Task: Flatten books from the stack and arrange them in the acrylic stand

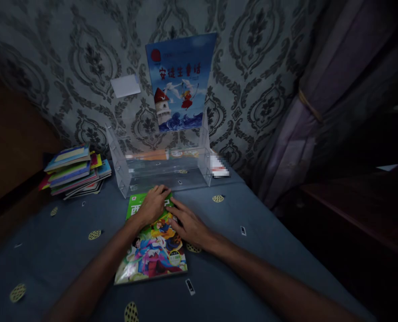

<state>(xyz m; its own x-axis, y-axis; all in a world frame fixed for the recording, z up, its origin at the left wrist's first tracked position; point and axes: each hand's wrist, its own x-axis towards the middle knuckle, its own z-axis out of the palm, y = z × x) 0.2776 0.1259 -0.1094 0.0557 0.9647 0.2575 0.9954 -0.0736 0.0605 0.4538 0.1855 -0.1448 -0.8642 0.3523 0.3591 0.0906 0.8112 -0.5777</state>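
A picture book [155,255] with a green top and colourful cartoon figures lies flat, cover up, in front of me. Across its upper part rests my left hand [154,205], flat with fingers stretched out, hiding some of the title. My right hand [189,224] lies at the book's right edge, its extended fingers on the cover. Neither hand is wrapped round anything. Just beyond them stands a clear plastic tiered rack [204,167]. A blue storybook [182,58] is propped upright on its top tier, towards the right.
To the left is an uneven stack of books [73,172]. A white card [125,86] shows above the rack's left side, against patterned wallpaper. Behind the rack's right end lies a partly blurred white item [219,167]. The cloth-covered table [252,259] ends diagonally at right, near a tied curtain [306,107].
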